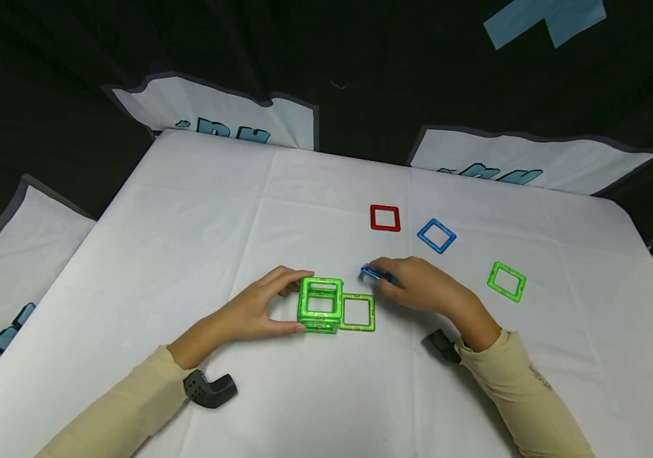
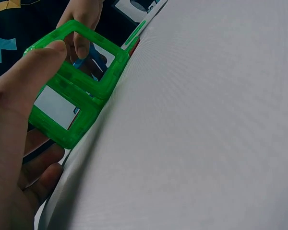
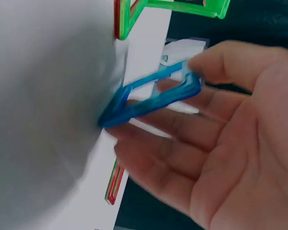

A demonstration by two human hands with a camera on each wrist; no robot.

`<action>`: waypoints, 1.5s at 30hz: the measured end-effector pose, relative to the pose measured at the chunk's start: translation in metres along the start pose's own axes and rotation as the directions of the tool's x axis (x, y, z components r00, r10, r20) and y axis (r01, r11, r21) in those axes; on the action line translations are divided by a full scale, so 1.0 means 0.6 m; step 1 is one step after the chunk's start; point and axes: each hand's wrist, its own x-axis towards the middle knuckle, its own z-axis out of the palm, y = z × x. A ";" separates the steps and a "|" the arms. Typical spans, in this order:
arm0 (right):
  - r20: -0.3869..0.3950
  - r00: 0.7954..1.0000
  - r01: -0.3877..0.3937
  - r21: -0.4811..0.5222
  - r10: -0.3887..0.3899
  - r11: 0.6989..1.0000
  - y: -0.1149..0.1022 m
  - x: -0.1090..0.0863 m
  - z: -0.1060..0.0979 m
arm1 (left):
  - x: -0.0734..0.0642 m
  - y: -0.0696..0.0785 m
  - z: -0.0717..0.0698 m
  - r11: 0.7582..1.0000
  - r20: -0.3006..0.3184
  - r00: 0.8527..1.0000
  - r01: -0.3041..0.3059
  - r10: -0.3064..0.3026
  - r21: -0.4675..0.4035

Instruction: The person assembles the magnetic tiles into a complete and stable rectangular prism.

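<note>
In the head view, a see-through green magnetic-tile cube stands on the white cloth. My left hand holds it from the left, thumb at the near side and fingers at the far side. Against the cube's right side lies a flat green square tile. To the right of that, my right hand pinches a blue square tile between thumb and fingers. The right wrist view shows this blue tile tilted, one end close to the cloth; whether it touches is unclear.
Beyond my right hand lie a red square tile and a second blue square tile. Another green square tile lies farther right. The white-covered table ends at a dark curtain behind.
</note>
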 end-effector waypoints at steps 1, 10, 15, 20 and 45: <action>0.005 1.000 0.020 0.011 -0.021 1.000 -0.002 0.000 0.001 | 0.000 0.000 0.000 1.000 0.001 1.000 0.001 -0.001 -0.002; 0.061 0.993 0.095 0.116 -0.102 0.989 -0.021 0.002 0.005 | 0.002 0.000 -0.001 1.000 0.004 1.000 0.018 -0.018 -0.009; 0.102 0.989 0.094 0.146 -0.109 0.985 -0.024 0.003 0.006 | 0.002 0.000 -0.001 1.000 0.002 1.000 0.015 -0.015 -0.005; 0.111 0.988 0.088 0.150 -0.105 0.985 -0.022 0.003 0.007 | 0.004 -0.001 -0.001 1.000 -0.007 1.000 -0.003 0.003 -0.003; -0.080 0.984 -0.143 0.192 0.161 0.971 0.069 0.004 -0.028 | 0.002 0.001 0.001 1.000 -0.015 1.000 -0.011 0.011 0.002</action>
